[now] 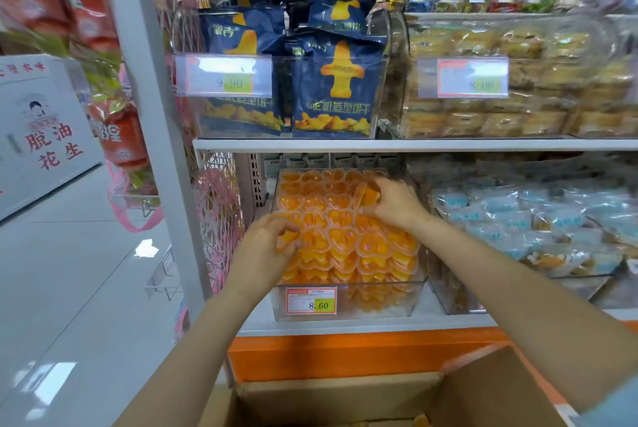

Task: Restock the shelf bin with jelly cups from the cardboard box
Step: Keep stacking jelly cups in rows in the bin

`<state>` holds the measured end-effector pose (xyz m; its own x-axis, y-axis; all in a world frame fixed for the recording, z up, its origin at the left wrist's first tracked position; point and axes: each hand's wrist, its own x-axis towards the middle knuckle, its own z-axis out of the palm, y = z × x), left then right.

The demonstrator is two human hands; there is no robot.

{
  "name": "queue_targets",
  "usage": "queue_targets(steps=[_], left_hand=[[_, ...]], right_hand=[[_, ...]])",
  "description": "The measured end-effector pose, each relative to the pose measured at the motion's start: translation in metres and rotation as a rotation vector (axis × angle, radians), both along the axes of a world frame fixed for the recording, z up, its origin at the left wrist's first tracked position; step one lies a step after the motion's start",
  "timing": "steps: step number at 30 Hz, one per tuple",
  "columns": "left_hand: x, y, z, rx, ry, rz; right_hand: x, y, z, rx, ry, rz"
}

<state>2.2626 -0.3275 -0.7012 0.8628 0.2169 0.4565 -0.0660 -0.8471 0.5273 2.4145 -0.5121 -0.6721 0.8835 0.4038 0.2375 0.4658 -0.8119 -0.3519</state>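
A clear shelf bin [386, 299] on the lower shelf holds several rows of orange heart-shaped jelly cups [341, 237]. My left hand [267, 247] is at the bin's front left and pinches a jelly cup [288, 238] at the edge of the pile. My right hand [393, 202] reaches deeper into the bin on the right and grips a tilted jelly cup [367, 197]. The open cardboard box [345, 392] is below me at the bottom of the view; only a scrap of orange shows inside it.
An upper shelf [414, 144] carries a bin of dark blue biscuit bags [331, 88] and a bin of wrapped pastries [500, 81]. Pale blue packets [518, 216] fill the bin right of the jelly cups. A white post [155, 116] and open floor [86, 271] lie left.
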Motion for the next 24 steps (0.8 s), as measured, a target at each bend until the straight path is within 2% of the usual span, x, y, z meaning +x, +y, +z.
queue_targets(steps=[4, 6, 8, 10, 13, 16, 19, 24], left_hand=[[-0.005, 0.011, 0.002, -0.040, -0.043, 0.040], [-0.006, 0.014, 0.003, -0.062, -0.060, 0.040], [-0.007, 0.013, 0.003, -0.053, -0.080, 0.020], [-0.008, 0.010, 0.004, -0.061, -0.097, -0.073], [-0.013, 0.000, 0.009, -0.199, -0.067, -0.269], [-0.020, -0.007, 0.010, -0.268, -0.051, -0.381], [-0.026, -0.009, 0.011, -0.250, -0.096, -0.409], [-0.035, -0.008, 0.014, -0.204, -0.123, -0.398]], right_hand=[[-0.002, 0.003, 0.001, 0.047, -0.071, -0.012], [-0.006, 0.003, 0.003, 0.151, -0.092, -0.018], [-0.017, 0.002, 0.009, 0.428, 0.044, 0.017], [-0.034, 0.001, 0.014, 0.672, 0.356, 0.201], [-0.061, 0.001, 0.012, 0.819, 0.695, 0.393], [-0.082, 0.003, 0.010, 0.874, 0.811, 0.461], [-0.090, 0.001, 0.006, 0.901, 0.888, 0.488], [-0.102, 0.008, 0.002, 0.908, 0.887, 0.474]])
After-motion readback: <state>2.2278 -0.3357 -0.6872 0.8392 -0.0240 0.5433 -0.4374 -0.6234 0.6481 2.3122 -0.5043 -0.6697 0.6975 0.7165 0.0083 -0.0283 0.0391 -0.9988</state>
